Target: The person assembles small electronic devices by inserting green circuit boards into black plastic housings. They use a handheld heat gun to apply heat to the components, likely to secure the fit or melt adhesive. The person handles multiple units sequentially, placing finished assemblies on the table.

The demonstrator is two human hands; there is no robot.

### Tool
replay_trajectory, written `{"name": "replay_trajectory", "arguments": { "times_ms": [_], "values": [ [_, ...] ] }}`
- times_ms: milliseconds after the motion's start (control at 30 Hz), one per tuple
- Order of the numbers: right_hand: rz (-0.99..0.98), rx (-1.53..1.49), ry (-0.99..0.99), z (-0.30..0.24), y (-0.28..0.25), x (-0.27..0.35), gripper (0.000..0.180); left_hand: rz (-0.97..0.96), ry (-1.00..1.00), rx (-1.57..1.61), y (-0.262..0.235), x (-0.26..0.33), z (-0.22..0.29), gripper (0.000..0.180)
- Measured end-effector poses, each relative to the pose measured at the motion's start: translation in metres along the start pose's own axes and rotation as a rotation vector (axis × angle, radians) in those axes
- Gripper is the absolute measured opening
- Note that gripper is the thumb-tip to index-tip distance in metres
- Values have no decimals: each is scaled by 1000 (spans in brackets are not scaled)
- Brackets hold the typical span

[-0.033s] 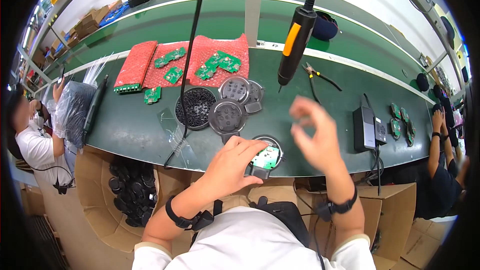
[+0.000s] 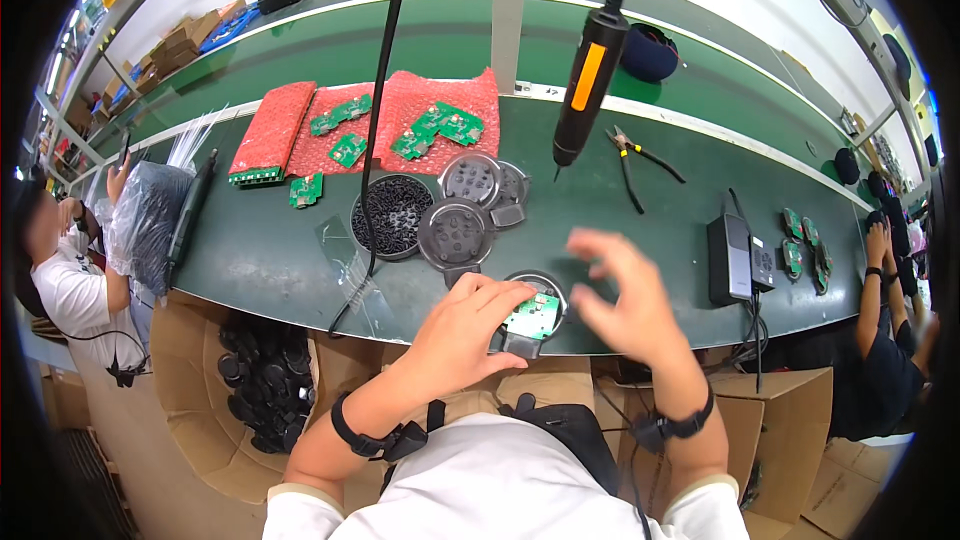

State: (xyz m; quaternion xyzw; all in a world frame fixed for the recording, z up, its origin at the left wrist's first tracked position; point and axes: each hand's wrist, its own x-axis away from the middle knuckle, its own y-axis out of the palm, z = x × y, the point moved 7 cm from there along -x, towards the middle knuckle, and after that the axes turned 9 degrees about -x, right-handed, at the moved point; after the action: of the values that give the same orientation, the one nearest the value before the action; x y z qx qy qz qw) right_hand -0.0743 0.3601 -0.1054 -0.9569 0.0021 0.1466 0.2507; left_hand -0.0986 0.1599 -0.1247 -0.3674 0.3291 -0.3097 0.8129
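Note:
At the table's near edge lies a black round plastic housing (image 2: pixel 523 345) with a green circuit board (image 2: pixel 536 316) inside it. My left hand (image 2: pixel 470 325) grips its left side, fingers over the board's edge and thumb at the housing's lower tab. Just right of the housing hovers my right hand (image 2: pixel 630 295), its fingers apart and holding nothing. Beyond my hands an electric screwdriver (image 2: pixel 590 80) hangs on its cable, bit pointing down. Several more round black housings (image 2: pixel 456 233) sit beyond my left hand, beside a round dish of small black screws (image 2: pixel 392 218).
Red bubble wrap (image 2: pixel 400 100) carries several green boards (image 2: pixel 440 128). Pliers (image 2: pixel 640 160) and a dark power box (image 2: pixel 730 258) stand to the right. A black cable (image 2: pixel 376 130) crosses the table. A carton (image 2: pixel 190 390) of black parts is below left. Co-workers are at both sides.
My right hand has come down and nearer to the housing. The hanging screwdriver has swung very slightly. My left hand keeps its hold on the housing.

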Motion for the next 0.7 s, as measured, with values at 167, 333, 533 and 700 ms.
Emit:
{"name": "replay_trajectory", "arguments": {
  "times_ms": [167,333,533,700],
  "values": [
    [1,47,-51,-3,26,40,57,44,-105,179,0,2,-4,87],
    [222,-73,-107,2,16,41,40,160,-124,320,-3,3,-1,74],
    [293,-81,-201,-9,11,41,36,270,-10,142,-19,3,14,60],
    [308,-163,-98,-8,10,47,30,369,50,176,-28,3,21,53]
  ]
}}
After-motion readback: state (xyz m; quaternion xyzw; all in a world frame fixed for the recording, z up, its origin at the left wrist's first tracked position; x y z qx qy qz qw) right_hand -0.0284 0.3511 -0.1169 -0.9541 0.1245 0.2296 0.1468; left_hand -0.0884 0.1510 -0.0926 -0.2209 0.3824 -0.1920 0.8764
